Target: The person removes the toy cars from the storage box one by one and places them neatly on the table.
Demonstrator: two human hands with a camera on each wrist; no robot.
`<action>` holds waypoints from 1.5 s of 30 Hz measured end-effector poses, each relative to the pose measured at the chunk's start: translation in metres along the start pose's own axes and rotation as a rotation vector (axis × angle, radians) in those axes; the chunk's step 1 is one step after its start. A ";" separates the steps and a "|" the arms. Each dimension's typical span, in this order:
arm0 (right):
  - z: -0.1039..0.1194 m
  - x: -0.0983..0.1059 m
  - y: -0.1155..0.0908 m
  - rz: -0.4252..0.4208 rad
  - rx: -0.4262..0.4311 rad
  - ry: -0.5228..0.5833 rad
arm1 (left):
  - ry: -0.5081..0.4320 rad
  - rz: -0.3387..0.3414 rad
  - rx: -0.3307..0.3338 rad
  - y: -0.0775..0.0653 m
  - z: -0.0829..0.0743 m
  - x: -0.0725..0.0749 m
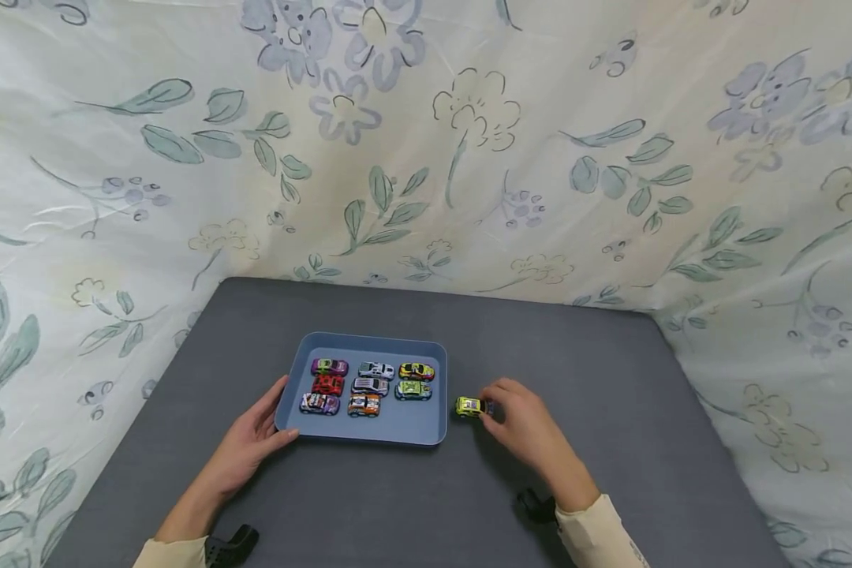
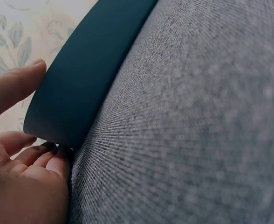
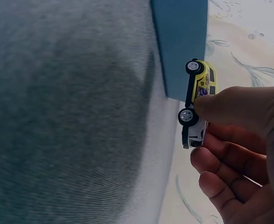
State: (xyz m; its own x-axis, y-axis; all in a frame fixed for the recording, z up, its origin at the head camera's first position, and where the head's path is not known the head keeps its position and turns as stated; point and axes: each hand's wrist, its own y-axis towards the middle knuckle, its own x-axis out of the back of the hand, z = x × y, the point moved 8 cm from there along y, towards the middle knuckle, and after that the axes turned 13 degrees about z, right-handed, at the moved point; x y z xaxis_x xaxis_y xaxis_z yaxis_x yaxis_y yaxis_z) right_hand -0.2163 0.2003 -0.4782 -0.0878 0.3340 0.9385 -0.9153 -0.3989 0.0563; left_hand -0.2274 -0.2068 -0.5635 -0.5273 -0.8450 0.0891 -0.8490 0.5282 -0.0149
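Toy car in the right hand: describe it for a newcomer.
On the gray table, find the blue tray. Just past its right end in the head view, the right hand pinches a yellow-and-white toy car. It alone is outside the tray; eight other toy cars sit inside.

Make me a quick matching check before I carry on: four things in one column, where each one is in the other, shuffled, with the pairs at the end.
Things:
1. Left hand
2. Yellow-and-white car
3. Red car
4. Orange car

Places:
A. Middle of the left-hand column inside the blue tray
B. Pinched by the right hand, outside the tray
C. Middle column of the tray, in the row nearest the person
D. At the left end of the tray

Pairs: 1-D, 2-B, 3-A, 4-C
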 end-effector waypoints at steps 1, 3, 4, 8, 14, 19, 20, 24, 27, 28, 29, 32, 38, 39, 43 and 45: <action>-0.001 -0.002 0.000 0.004 0.002 0.000 | 0.002 0.000 0.003 0.000 0.000 0.000; -0.001 -0.006 -0.001 0.014 0.004 -0.002 | 0.008 -0.003 0.013 0.000 0.000 0.001; -0.001 -0.008 -0.001 0.018 0.007 -0.002 | 0.009 -0.005 0.017 0.000 -0.001 0.001; -0.001 -0.014 -0.002 0.037 0.006 0.003 | 0.019 -0.012 0.016 -0.001 -0.004 0.001; -0.001 -0.021 -0.003 0.052 0.007 0.003 | 0.038 -0.016 -0.002 -0.003 -0.008 0.000; -0.004 -0.026 -0.002 0.091 -0.027 0.007 | 0.047 -0.026 0.008 -0.003 -0.007 0.001; -0.004 -0.026 -0.002 0.095 -0.031 0.011 | 0.045 -0.027 0.008 -0.003 -0.007 0.001; -0.004 -0.024 -0.001 0.082 -0.022 0.019 | 0.043 -0.027 0.005 -0.002 -0.008 0.001; -0.004 -0.021 -0.001 0.060 -0.010 0.017 | 0.039 -0.023 0.003 -0.002 -0.008 0.001; -0.003 -0.020 0.000 0.049 -0.005 0.016 | 0.039 -0.023 0.003 -0.002 -0.008 0.001; -0.004 -0.019 0.000 0.040 -0.006 0.020 | 0.039 -0.022 0.003 -0.003 -0.008 0.001; -0.002 -0.012 0.003 0.009 -0.006 0.039 | 0.038 -0.019 0.004 -0.003 -0.008 0.001; 0.006 -0.004 0.016 -0.022 0.018 0.068 | 0.017 -0.011 0.004 -0.001 -0.008 0.001; 0.008 -0.004 0.019 -0.023 0.021 0.070 | 0.015 -0.009 0.005 0.000 -0.008 0.002; 0.012 -0.006 0.028 -0.001 0.016 0.096 | 0.018 -0.017 0.025 0.001 -0.009 0.004; 0.014 -0.007 0.032 0.012 0.011 0.112 | 0.019 -0.017 0.031 0.001 -0.010 0.005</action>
State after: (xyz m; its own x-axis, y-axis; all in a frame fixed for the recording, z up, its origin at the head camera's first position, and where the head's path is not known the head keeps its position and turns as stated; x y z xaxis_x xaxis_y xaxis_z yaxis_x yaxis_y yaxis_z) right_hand -0.2397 0.1734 -0.4779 -0.1426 0.4218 0.8954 -0.9095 -0.4128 0.0496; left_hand -0.2308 -0.2096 -0.5527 -0.5125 -0.8518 0.1085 -0.8585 0.5108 -0.0445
